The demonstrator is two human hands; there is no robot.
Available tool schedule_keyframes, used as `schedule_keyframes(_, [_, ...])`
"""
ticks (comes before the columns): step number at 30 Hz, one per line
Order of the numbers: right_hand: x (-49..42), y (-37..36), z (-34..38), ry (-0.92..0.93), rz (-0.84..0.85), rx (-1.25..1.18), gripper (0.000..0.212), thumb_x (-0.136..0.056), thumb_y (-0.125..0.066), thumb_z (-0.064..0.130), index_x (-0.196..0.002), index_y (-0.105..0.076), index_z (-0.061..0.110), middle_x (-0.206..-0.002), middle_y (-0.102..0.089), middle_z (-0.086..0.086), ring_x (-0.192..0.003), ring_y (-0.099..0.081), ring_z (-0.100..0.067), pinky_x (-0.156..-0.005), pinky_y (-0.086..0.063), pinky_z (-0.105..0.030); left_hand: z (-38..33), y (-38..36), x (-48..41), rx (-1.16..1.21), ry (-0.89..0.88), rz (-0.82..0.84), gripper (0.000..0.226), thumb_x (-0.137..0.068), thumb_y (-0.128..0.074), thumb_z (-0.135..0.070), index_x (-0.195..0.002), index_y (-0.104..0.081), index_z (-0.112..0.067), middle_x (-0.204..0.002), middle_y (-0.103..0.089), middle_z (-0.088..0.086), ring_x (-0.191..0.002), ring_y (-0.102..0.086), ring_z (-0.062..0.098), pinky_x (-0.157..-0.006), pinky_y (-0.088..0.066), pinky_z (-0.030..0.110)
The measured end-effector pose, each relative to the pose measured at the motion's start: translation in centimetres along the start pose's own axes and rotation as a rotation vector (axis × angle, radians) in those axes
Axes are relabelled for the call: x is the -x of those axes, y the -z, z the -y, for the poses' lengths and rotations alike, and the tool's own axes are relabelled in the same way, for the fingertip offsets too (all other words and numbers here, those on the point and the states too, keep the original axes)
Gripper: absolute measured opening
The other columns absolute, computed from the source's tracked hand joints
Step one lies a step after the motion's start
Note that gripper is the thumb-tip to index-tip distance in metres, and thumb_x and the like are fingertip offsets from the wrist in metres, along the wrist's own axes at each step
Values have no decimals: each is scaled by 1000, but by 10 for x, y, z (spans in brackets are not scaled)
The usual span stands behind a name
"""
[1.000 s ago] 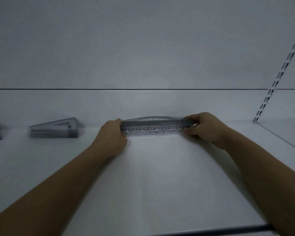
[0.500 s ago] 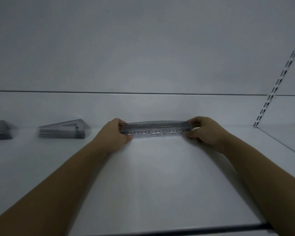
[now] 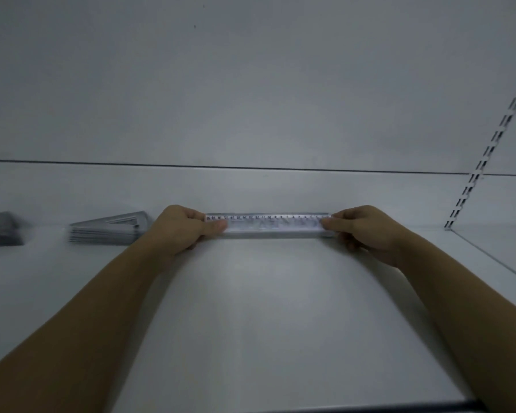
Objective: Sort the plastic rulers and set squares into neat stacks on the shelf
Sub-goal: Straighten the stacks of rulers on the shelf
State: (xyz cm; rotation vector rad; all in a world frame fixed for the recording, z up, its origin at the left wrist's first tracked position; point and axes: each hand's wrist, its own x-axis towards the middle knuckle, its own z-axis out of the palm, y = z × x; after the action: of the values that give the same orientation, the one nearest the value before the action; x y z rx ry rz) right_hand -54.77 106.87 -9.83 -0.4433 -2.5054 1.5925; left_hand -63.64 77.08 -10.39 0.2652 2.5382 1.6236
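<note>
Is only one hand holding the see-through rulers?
No, the left hand grips one end of the rulers and the right hand grips the other end.

Clear, black-marked ruler; white shelf

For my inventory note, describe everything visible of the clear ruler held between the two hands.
The ruler looks like clear plastic, long and narrow, with dark marks and numerals along its far edge, too blurred to read. It runs level, left to right, near the back of the white shelf. The left hand grips its left end, the right hand its right end. One ruler or several stacked: cannot tell.
</note>
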Motion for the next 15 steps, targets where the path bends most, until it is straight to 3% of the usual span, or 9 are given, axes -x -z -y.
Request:
schedule_keyframes(4, [-2,-12,9,-79,-99,-78,37,-75,-79,23,-83,-68,-12,-66,-56,-16,-60,-49,-25,-53,-43,-32,-3,-6,-3,15,74,-92,42,-71,-81,-35,-76,-68,5,-64,-56,14,-53,-46,21,-55,-38,28])
schedule_keyframes(9, [-3,-32,18,-122,-218,68,31,-80,-69,31,-78,-60,1,-63,-58,-14,-47,-48,-21,-47,-39,-25,-6,-19,-7,-43,69,-170,36,-83,-69,-34,-74,-55,-1,-64,-51,12,-50,-44,19,-47,-32,23])
schedule_keyframes(12, [-1,-32,20,-115,-220,76,40,-86,-63,41,-84,-61,1,-67,-59,-14,-52,-51,-22,-49,-42,-26,-9,-24,-5,-140,47,-197,42,-87,-61,-40,-68,-48,-5,-64,-48,8,-54,-45,18,-45,-30,25])
schedule_keyframes(15, [5,-24,22,-111,-207,-40,46,-90,-57,49,-83,-59,3,-81,-60,-15,-68,-56,-25,-61,-49,-32,-9,-20,-4,-102,50,-197,48,-88,-57,-48,-81,-53,-1,-74,-53,12,-59,-47,20,-50,-33,27])
